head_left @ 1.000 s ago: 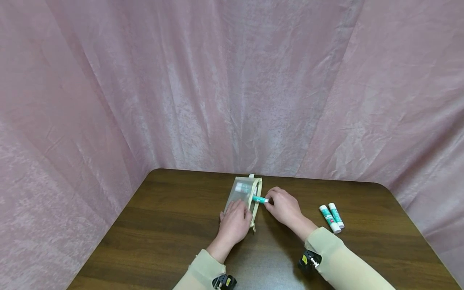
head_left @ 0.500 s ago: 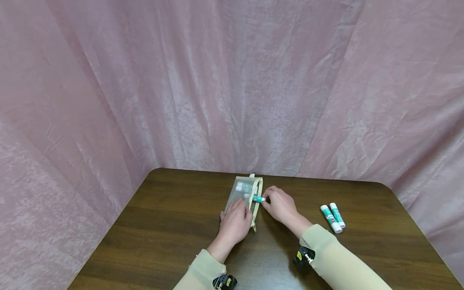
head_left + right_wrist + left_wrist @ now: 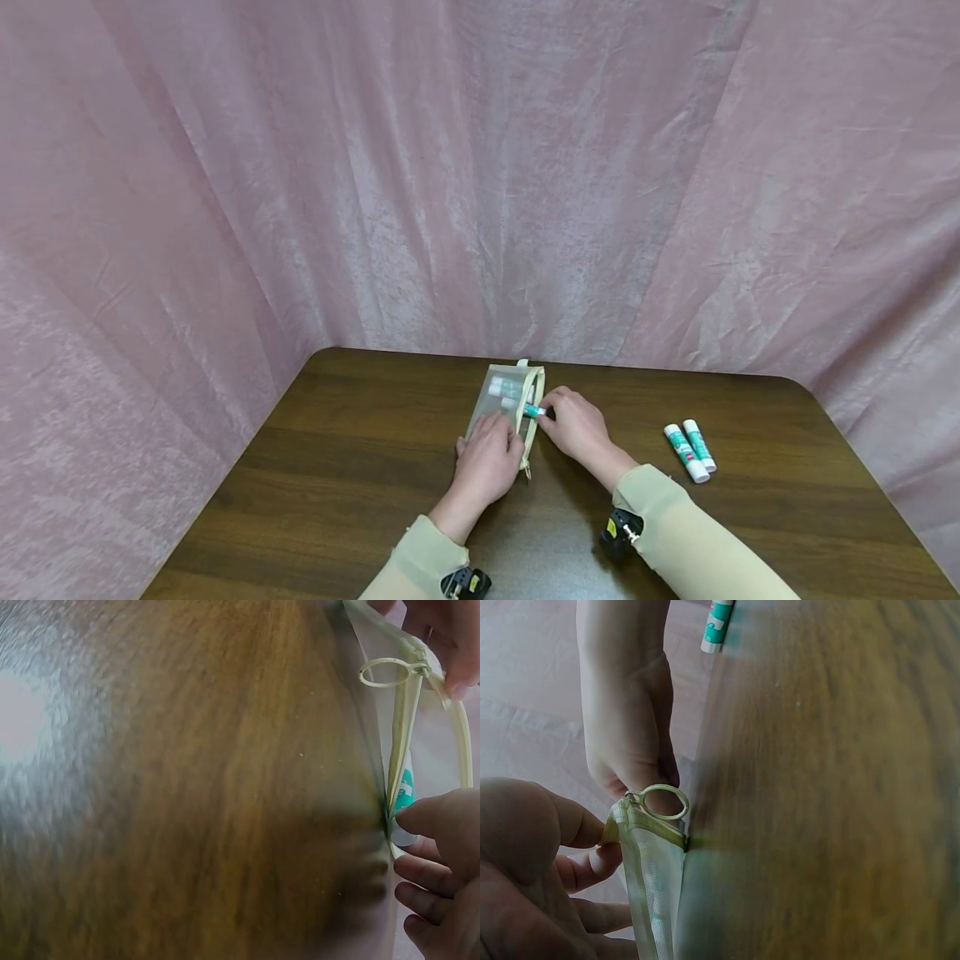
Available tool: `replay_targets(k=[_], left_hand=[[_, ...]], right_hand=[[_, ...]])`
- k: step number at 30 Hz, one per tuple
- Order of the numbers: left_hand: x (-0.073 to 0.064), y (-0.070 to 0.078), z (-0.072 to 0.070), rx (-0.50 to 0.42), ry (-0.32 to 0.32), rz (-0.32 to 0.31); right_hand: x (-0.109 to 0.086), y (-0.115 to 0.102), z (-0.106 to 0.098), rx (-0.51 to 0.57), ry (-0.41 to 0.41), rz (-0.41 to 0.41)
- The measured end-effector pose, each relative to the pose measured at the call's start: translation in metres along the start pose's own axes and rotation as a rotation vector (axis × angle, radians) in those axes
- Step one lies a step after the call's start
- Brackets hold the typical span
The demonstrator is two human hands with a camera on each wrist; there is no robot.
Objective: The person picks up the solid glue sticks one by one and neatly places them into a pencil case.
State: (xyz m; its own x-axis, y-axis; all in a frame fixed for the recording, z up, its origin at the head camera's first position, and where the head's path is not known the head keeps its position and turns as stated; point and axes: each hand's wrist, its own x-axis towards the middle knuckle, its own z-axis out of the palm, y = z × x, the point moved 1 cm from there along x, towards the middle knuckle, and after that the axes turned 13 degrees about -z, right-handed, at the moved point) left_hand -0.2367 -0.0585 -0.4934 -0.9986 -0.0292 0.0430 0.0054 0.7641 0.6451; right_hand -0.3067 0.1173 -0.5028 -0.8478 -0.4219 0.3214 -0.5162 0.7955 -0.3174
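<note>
A translucent mesh zip pouch (image 3: 491, 406) with cream edging lies on the table, its zipped side gaping to the right. My left hand (image 3: 489, 462) lies over its near part, and thumb and fingertips pinch the edge by the zipper in the left wrist view. My right hand (image 3: 577, 425) pinches the white end of a teal-and-white glue stick (image 3: 533, 411), which is partly inside the opening. Another glue stick (image 3: 507, 388) shows through the mesh, farther back. The ring-shaped zipper pull (image 3: 384, 673) hangs at the pouch's near corner.
Two more glue sticks, a nearer one (image 3: 686, 454) and one beside it (image 3: 700, 445), lie side by side on the right of the brown wooden table (image 3: 337, 467). Pink curtains (image 3: 480, 183) hang behind the table's far edge.
My right hand has moved a little left, and the glue stick it pinches has slid deeper into the pouch. The left hand has stayed nearly still on the pouch.
</note>
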Motion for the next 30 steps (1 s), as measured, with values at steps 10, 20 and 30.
replay_targets(k=[10, 20, 30], left_hand=[[-0.0016, 0.0013, -0.0002, -0.003, -0.004, 0.002], [0.0005, 0.0018, -0.0011, 0.010, 0.007, 0.007], [0.0001, 0.0021, -0.0001, 0.009, 0.008, 0.009]], right_hand=[[-0.0039, 0.0015, -0.0021, 0.008, 0.011, 0.025], [-0.0072, 0.0028, -0.0039, 0.003, 0.041, 0.035], [-0.0005, 0.0015, 0.0004, 0.007, 0.049, 0.016]])
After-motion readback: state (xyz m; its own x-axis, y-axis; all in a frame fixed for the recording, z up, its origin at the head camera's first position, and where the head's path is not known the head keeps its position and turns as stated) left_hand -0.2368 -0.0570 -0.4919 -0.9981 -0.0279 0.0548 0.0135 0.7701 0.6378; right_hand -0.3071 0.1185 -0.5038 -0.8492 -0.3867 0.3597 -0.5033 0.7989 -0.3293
